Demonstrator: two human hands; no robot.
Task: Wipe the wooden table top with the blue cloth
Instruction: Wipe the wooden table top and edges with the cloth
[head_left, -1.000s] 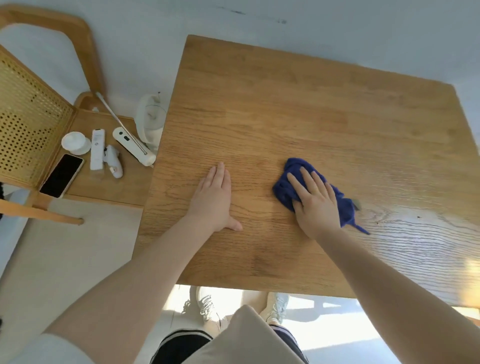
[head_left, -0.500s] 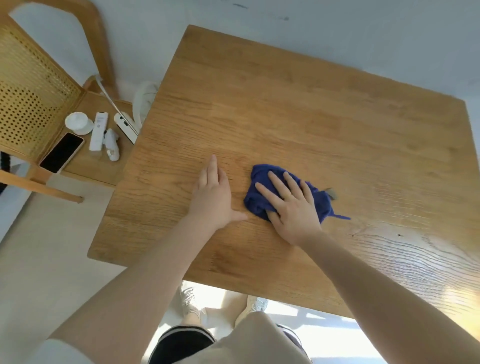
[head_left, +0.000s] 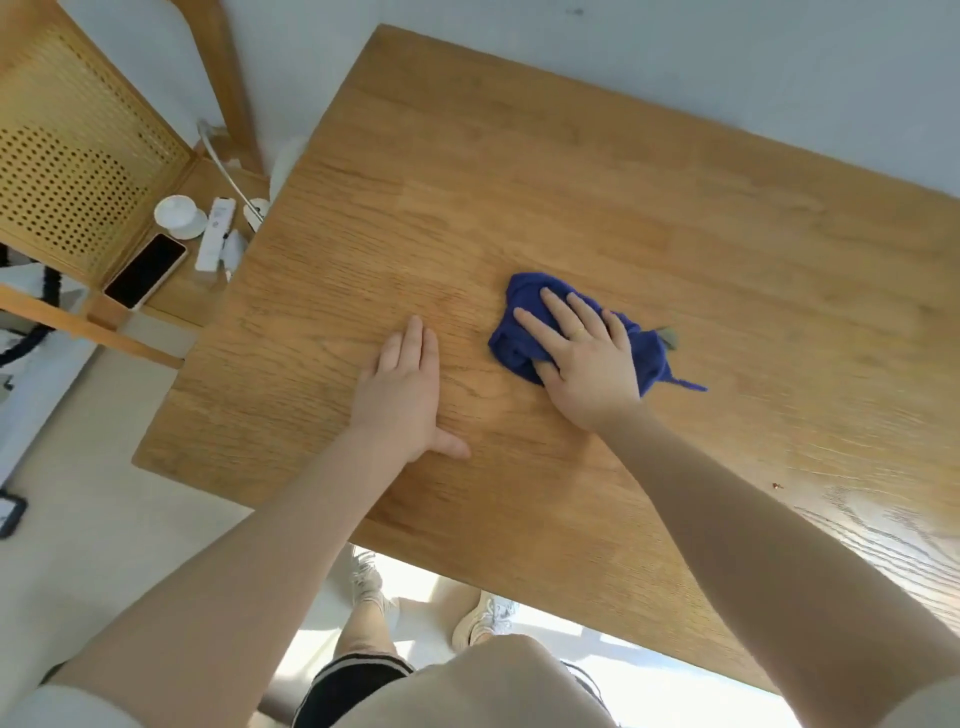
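Two hands being laid on the wooden bench (head_left: 649, 218), blue cloth (head_left: 524, 317) at frame centre being pressed under the flat-fingered right hand (head_left: 584, 364), left hand (head_left: 402, 397) being rested flat, released, just left of it.

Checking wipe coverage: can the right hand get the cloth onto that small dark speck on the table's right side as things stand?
Probably yes. The right hand presses the blue cloth flat on the table top; the speck lies right of that forearm, with only bare wood between. The left hand rests flat well clear.

Left hand (head_left: 402, 400) and right hand (head_left: 584, 364) lie flat, fingers straight.
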